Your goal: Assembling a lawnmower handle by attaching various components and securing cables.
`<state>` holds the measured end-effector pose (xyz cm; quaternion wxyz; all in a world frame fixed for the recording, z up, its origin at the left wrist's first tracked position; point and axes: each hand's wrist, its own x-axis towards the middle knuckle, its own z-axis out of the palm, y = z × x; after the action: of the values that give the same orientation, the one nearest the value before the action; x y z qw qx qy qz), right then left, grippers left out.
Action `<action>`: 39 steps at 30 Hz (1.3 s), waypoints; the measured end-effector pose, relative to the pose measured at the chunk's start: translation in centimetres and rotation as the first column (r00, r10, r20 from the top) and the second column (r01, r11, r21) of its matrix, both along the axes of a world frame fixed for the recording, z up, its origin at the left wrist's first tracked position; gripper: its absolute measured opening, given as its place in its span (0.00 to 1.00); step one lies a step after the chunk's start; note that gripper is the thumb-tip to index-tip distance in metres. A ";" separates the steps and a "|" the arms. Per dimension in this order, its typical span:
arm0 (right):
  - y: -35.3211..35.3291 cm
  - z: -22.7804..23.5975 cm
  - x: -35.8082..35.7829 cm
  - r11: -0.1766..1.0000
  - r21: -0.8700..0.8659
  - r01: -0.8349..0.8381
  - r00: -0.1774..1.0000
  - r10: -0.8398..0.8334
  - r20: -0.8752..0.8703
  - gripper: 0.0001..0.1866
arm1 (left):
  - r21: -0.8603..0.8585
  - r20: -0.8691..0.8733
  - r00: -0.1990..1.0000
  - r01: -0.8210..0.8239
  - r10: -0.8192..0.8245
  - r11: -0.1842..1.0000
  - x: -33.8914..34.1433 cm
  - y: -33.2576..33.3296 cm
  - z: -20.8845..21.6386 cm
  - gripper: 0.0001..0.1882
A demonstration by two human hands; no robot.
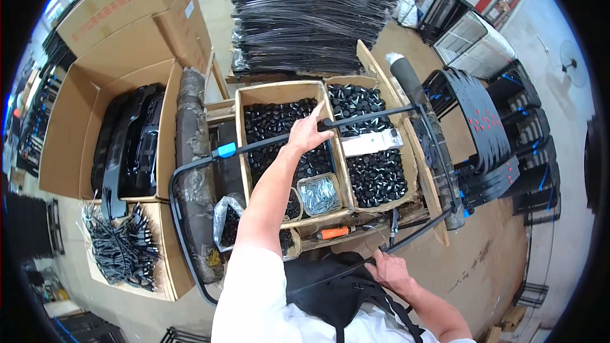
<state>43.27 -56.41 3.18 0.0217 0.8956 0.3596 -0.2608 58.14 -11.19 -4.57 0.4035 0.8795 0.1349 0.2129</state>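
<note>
A black tubular frame point(372, 116) with rounded corners spans the work area, propped across two wrapped rolls. My left hand point(306, 134) is over the frame's far bar, index finger stretched away from the thumb. A small black knob point(327, 123) sits on the bar beside these spread fingers; whether they touch it I cannot tell. At the near bar, my right hand point(389, 270) has its fingers curled on the frame. Just beyond it hangs a slim black tool point(394, 223). Beneath the frame, wooden bins hold black knobs point(273, 117) and black-headed screws point(378, 178).
A small tray holds silver screws point(319, 195). A white block point(368, 143) lies across the right bin. An orange-handled tool point(333, 233) rests near me. Left stand a cardboard box point(70, 133) and bundled black cables point(124, 251). Curved black panels point(480, 117) are stacked right.
</note>
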 end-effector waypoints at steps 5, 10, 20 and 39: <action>0.9 1.0 0.2 1.000 -0.013 0.004 1.000 -0.004 -0.030 0.23 | -0.178 -0.065 0.992 -0.118 0.108 0.977 -1.4 0.6 0.7 0.49; 0.4 0.9 0.7 0.998 -0.058 0.032 0.998 -0.034 -0.047 0.23 | -0.157 -0.057 0.998 0.014 -0.023 0.988 0.2 -0.3 0.6 0.50; -0.6 0.1 0.3 0.996 -0.058 0.063 0.998 -0.063 0.005 0.22 | 0.016 0.123 0.992 -0.025 0.023 1.000 0.7 -0.8 0.3 0.40; 3.3 0.2 -0.3 0.990 0.135 0.046 0.998 -0.041 -0.040 0.15 | 0.105 -0.064 0.996 -0.058 0.065 0.993 2.9 -1.4 -4.2 0.21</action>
<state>42.97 -53.16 3.39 -0.0517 0.8977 0.3572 -0.2526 61.07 -12.61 -8.76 0.3462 0.9013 0.1644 0.2020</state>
